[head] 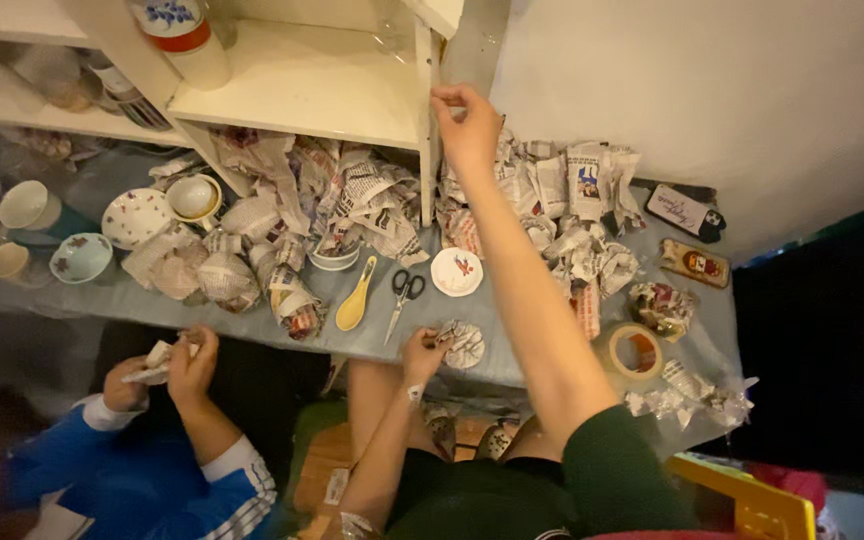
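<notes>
My right hand is raised to the front edge of the white shelf unit, fingers pinched near its upright panel; nothing clearly shows in the fingers. My left hand rests at the near edge of the grey table and holds a small object wrapped in crumpled newspaper. Just beyond it lie black-handled scissors, a yellow ceramic spoon and a small white saucer with a red pattern.
Crumpled newspaper bundles cover the table's middle. Cups and bowls stand at the left. A tape roll and small boxes lie at the right. Another person in a blue jacket handles a paper-wrapped item at lower left.
</notes>
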